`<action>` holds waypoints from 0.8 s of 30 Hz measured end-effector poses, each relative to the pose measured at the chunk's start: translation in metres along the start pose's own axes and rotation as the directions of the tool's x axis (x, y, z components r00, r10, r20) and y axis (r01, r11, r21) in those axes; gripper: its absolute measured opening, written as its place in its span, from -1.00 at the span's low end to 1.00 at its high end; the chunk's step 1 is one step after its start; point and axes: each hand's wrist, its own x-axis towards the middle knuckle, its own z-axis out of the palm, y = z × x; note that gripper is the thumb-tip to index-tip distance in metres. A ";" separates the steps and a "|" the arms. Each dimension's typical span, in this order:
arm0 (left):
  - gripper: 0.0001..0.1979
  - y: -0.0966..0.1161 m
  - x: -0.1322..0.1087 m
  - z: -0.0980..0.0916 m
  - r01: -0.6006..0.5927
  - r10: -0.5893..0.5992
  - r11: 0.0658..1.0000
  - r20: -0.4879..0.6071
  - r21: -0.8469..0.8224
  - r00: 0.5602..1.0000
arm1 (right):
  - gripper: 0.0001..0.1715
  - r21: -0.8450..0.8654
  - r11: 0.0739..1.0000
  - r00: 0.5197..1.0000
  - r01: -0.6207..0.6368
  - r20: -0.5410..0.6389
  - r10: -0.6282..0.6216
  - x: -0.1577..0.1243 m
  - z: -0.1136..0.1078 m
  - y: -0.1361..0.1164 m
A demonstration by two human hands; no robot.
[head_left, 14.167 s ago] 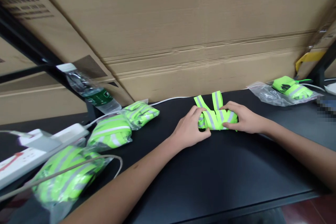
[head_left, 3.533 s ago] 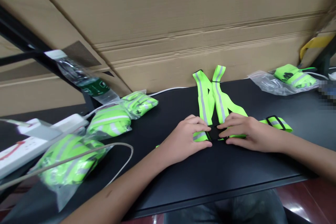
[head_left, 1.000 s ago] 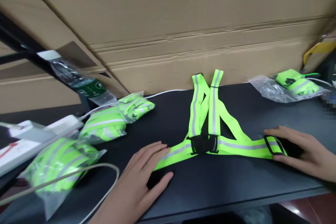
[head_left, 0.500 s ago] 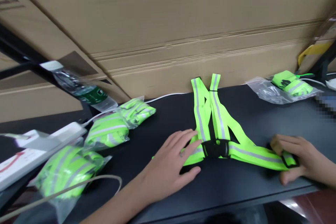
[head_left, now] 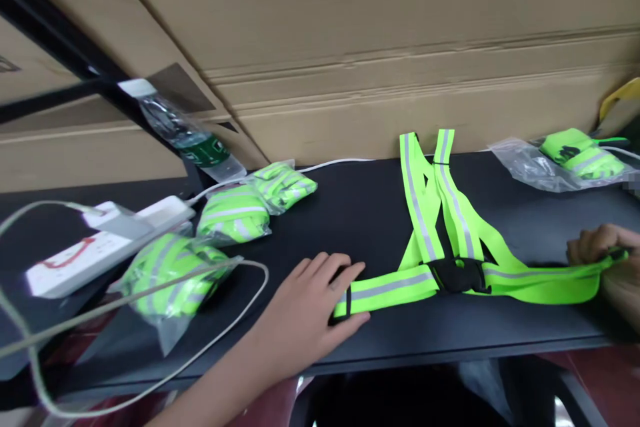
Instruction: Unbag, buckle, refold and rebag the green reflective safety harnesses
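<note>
Green harness [head_left: 459, 275], right hand [head_left: 623, 287] gripping, left hand [head_left: 310, 313] perhaps pinching

neon-green harness [head_left: 461, 217] with lengthwise grey stripes [head_left: 390, 287] and black buckle [head_left: 457, 275], black table [head_left: 345, 220], tan cardboard [head_left: 350, 7]

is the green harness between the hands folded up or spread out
Spread out. The green harness has two straps running toward the cardboard, and side bands reaching the left hand and right hand.
</note>
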 end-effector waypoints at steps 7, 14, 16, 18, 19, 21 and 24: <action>-0.69 -0.014 -0.017 -0.001 0.138 -0.213 0.815 -0.069 -0.563 0.975 | -0.25 0.250 0.961 0.978 -0.120 0.194 0.072 0.031 0.039 -0.001; -0.63 -0.004 0.017 -0.001 -0.185 -0.327 0.158 -0.228 -0.970 0.917 | -0.25 0.217 0.879 0.798 -0.424 0.548 0.250 0.044 0.082 -0.028; -0.63 0.006 0.036 -0.005 -0.266 -0.308 0.053 -0.269 -0.963 0.912 | -0.31 0.129 0.938 0.792 -0.321 0.580 0.192 0.044 0.095 -0.035; -0.61 0.014 0.054 -0.008 -0.282 -0.263 -0.011 -0.270 -0.959 0.926 | -0.45 0.008 0.989 0.800 -0.145 0.590 0.112 0.042 0.111 -0.040; -0.60 0.018 0.062 -0.007 -0.280 -0.242 -0.033 -0.265 -0.959 0.934 | -0.53 -0.021 0.997 0.804 -0.070 0.591 0.069 0.040 0.118 -0.041; -0.59 0.022 0.073 -0.003 -0.269 -0.213 -0.039 -0.255 -0.962 0.943 | -0.64 -0.021 1.000 0.793 0.009 0.610 0.005 0.035 0.131 -0.040; -0.57 0.023 0.077 0.010 -0.261 -0.209 0.043 -0.264 -0.964 0.942 | -0.73 -0.010 0.995 0.774 0.100 0.630 -0.071 0.028 0.144 -0.033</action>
